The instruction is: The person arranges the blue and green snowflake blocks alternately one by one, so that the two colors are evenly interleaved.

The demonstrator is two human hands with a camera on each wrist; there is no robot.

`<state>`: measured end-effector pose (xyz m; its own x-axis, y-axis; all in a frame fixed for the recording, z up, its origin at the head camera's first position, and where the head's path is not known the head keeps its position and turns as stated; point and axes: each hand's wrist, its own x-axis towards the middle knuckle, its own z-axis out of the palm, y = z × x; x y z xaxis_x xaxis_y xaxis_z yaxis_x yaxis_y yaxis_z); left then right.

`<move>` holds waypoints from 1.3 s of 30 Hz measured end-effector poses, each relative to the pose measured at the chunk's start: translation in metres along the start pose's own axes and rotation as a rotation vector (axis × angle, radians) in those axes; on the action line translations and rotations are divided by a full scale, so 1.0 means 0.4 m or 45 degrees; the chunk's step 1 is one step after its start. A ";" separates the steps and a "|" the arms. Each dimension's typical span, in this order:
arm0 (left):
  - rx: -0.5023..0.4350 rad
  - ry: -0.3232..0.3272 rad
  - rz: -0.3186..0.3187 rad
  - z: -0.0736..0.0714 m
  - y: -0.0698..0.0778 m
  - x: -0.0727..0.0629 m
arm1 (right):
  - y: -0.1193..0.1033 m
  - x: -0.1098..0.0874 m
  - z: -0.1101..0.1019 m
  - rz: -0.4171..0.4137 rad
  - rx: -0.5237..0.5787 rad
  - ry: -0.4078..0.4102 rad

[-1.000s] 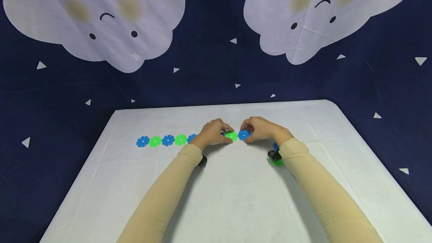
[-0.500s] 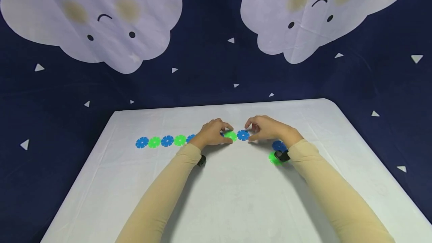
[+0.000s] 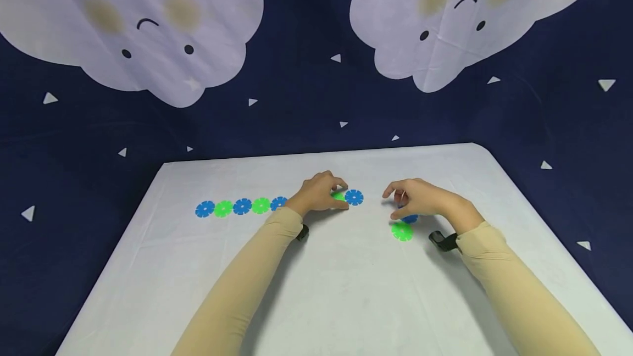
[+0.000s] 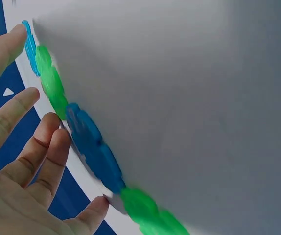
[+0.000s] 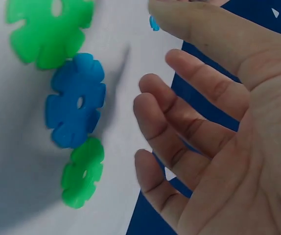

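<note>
Flat notched flower discs, blue and green by turns, lie in a row edge to edge on the white table. My left hand (image 3: 321, 192) is over the row, thumb and index finger at opposite sides of a green disc (image 3: 338, 196), its other fingers loosely extended in the left wrist view. At the row's right end is a blue disc (image 3: 354, 197), just past the left fingertips. My right hand (image 3: 420, 198) hovers with fingers spread and nothing between them, partly covering another blue disc (image 3: 410, 218). Nearer me sits a green disc (image 3: 402, 231); a smaller-looking green disc (image 5: 83, 173) shows beyond the blue one.
The row's left end starts with a blue disc (image 3: 205, 209), and my left hand hides part of the row. A white cloth covers the table (image 3: 326, 290). Behind its far edge hangs a dark blue cloth (image 3: 296, 125) with clouds and small triangles.
My right hand has let go of the blue disc at the row's end and moved right, over the loose discs. The left hand stays near the green disc.
</note>
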<state>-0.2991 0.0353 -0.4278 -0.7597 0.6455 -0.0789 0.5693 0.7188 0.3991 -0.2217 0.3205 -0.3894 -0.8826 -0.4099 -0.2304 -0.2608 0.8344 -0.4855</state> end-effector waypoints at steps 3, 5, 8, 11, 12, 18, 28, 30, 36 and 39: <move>0.006 0.007 -0.003 0.005 0.011 0.008 | 0.006 -0.018 0.012 0.024 0.008 -0.011; 0.003 0.009 -0.006 0.007 0.018 0.012 | 0.010 -0.028 0.022 0.026 0.021 -0.013; 0.002 0.014 -0.009 0.010 0.025 0.016 | 0.017 -0.040 0.040 0.021 0.047 -0.006; 0.007 0.020 -0.012 0.016 0.029 0.021 | 0.020 -0.051 0.053 0.014 0.067 0.004; 0.012 0.022 -0.013 0.018 0.030 0.023 | 0.021 -0.054 0.057 0.014 0.072 0.009; 0.025 0.029 -0.023 0.027 0.033 0.027 | 0.023 -0.070 0.069 0.021 0.080 0.041; 0.028 0.033 -0.036 0.025 0.041 0.027 | 0.025 -0.093 0.085 0.024 0.089 0.089; 0.032 0.041 -0.033 0.027 0.043 0.027 | 0.025 -0.097 0.088 0.023 0.091 0.099; 0.021 0.074 -0.047 0.035 0.044 0.025 | 0.024 -0.108 0.101 0.016 0.079 0.134; 0.009 0.081 -0.057 0.038 0.043 0.025 | 0.026 -0.111 0.105 -0.001 0.076 0.154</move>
<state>-0.2921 0.0580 -0.4355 -0.8030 0.5947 -0.0381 0.5361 0.7488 0.3897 -0.1689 0.3319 -0.4196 -0.9241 -0.3601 -0.1280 -0.2412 0.8092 -0.5357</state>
